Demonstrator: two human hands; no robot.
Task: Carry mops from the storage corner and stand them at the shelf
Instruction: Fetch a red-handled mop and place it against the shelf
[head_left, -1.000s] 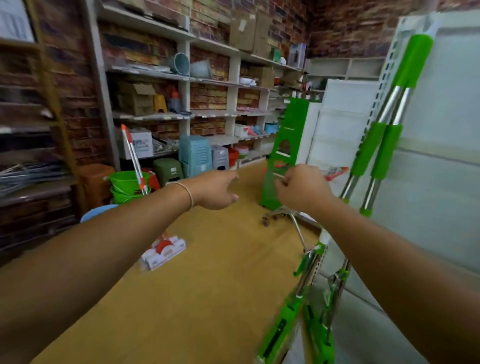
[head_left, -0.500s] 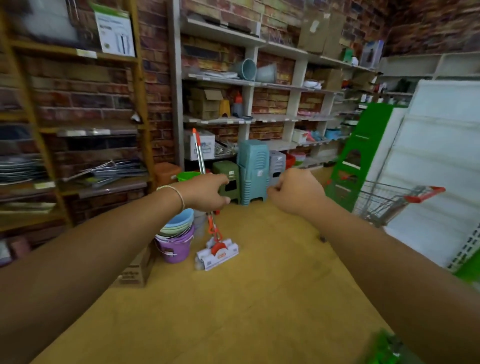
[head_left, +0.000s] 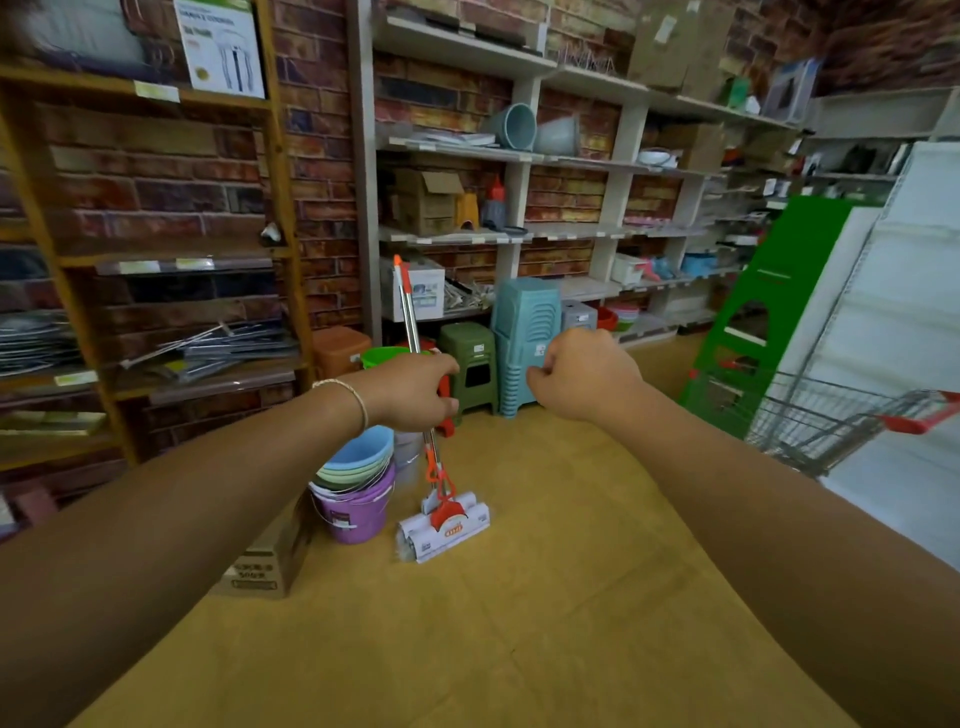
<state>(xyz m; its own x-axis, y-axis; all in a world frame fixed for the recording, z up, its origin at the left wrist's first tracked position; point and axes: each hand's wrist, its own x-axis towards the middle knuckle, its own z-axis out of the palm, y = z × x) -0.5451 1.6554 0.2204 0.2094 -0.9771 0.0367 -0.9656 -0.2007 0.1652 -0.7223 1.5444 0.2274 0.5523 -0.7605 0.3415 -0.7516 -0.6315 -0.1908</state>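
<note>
Since half a second ago we have closed in on the storage corner, and our left hand (head_left: 415, 392) now reaches the orange mop (head_left: 423, 410), where before it was short of it.

From the head view, our left hand curls around the mop's metal shaft at the orange lever, though we cannot tell how firmly it grips. Our right hand (head_left: 582, 379) hangs just right of it, fingers curled and holding nothing. The mop stands nearly upright, its white sponge head (head_left: 444, 527) resting on the tan floor (head_left: 519, 623) beside the stacked buckets (head_left: 356, 488), with stools (head_left: 524, 343) farther back.

We judge this carry barely begun: the mop is not yet lifted. Left are lifting it, walking to the shelf, and standing it there.
</note>
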